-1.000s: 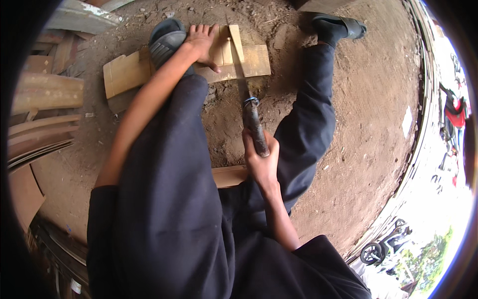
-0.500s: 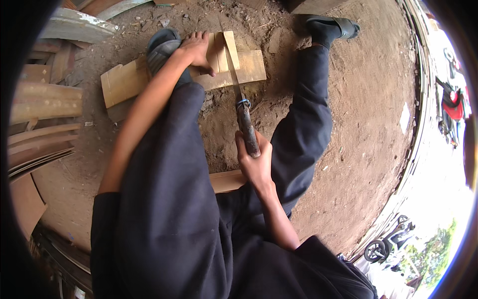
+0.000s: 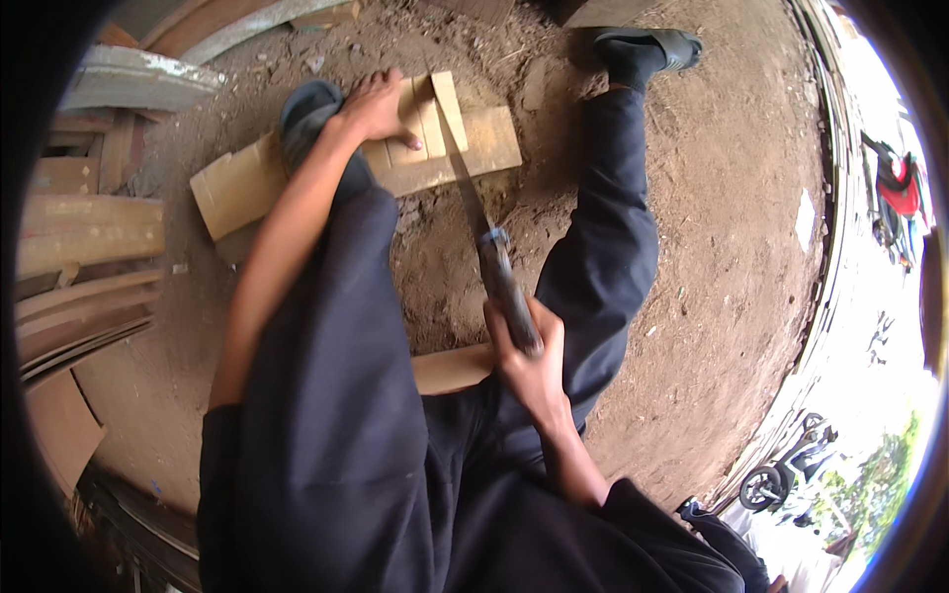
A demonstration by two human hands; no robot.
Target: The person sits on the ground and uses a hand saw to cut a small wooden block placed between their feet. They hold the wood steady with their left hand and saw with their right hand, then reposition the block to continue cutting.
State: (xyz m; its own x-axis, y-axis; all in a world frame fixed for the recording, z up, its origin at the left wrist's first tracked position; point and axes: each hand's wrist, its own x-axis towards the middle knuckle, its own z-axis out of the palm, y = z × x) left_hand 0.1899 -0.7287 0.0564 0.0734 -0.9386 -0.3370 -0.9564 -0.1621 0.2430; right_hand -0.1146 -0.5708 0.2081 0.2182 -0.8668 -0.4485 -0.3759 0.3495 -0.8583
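My right hand point(image 3: 537, 368) is closed round the dark wooden handle of a handsaw point(image 3: 473, 198). Its narrow blade runs forward into a cut in a light wooden board point(image 3: 406, 124), with a slim strip point(image 3: 451, 111) on the blade's right. Under this board lies a longer plank point(image 3: 499, 138). My left hand point(image 3: 372, 109) presses on the board left of the cut, fingers stretched out and thumb spread toward me. My left foot, in a dark sandal point(image 3: 308, 114), stands on the wood beside that hand.
Stacked planks point(image 3: 89, 222) line the left side. My right sandal point(image 3: 667, 49) rests on the dirt floor point(image 3: 712, 247) at the far right, near a wooden block point(image 3: 603, 12). A light piece of wood point(image 3: 450, 370) lies between my legs. Outside at right stands a motorcycle point(image 3: 776, 474).
My right hand has drawn the saw back toward me and slightly right, so more of the blade shows on the near side of the board. My left hand still presses on the board.
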